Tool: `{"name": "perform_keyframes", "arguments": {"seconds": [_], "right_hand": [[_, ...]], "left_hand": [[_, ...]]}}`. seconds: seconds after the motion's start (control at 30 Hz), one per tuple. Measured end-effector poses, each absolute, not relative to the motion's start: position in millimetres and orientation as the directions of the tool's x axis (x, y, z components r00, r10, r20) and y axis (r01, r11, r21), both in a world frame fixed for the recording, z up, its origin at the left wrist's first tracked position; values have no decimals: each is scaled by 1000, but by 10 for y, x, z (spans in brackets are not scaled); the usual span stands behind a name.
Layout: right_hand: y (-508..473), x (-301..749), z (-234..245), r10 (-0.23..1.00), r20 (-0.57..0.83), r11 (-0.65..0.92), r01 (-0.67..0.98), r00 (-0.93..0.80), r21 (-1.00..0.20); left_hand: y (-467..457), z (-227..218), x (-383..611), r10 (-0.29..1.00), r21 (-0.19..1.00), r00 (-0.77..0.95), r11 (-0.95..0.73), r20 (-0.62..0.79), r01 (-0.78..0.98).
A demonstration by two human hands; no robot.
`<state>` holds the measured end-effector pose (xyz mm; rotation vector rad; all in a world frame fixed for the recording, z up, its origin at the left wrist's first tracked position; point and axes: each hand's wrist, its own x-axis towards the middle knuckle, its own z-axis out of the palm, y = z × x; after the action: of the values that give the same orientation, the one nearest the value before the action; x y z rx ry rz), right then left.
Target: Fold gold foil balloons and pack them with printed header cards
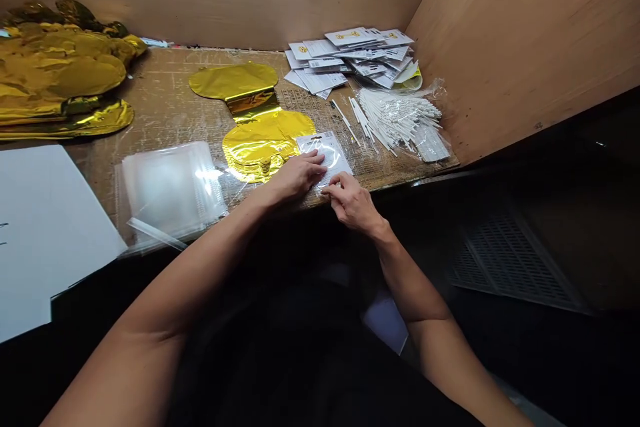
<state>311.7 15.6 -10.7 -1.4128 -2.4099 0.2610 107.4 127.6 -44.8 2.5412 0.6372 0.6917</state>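
A small clear packet with a white card inside (pixel 325 150) lies at the front edge of the wooden table (pixel 165 103). My left hand (pixel 296 175) rests flat on its left side, fingers stretched over it. My right hand (pixel 350 200) pinches the packet's near edge with curled fingers. Just left of the packet lies a folded gold foil balloon (pixel 260 137), partly under my left hand.
A stack of clear plastic bags (pixel 170 190) sits front left, beside white paper (pixel 45 227). Crumpled gold foil balloons (pixel 55 73) pile at the far left. Printed cards (pixel 350 57) and white sticks in a bag (pixel 400 117) lie near the plywood wall (pixel 525 33) on the right.
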Motion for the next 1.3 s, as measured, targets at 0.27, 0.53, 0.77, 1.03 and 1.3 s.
{"name": "perform_keyframes", "arguments": {"seconds": [0.27, 0.53, 0.77, 1.03, 1.3], "right_hand": [[196, 3318, -123, 886, 333, 462, 557, -322, -690], [-341, 3781, -159, 920, 248, 391, 727, -303, -564], [-92, 3254, -382, 959, 219, 13, 743, 180, -669], [248, 3404, 36, 984, -171, -159, 193, -49, -968], [2019, 2752, 842, 968, 250, 210, 469, 23, -858]], "left_hand": [[1181, -318, 1008, 534, 525, 771, -792, 348, 311], [923, -179, 845, 441, 588, 839, -787, 320, 190], [878, -349, 929, 505, 558, 807, -782, 304, 279], [458, -118, 597, 678, 522, 589, -727, 440, 446], [347, 36, -703, 947, 280, 307, -322, 95, 904]]}}
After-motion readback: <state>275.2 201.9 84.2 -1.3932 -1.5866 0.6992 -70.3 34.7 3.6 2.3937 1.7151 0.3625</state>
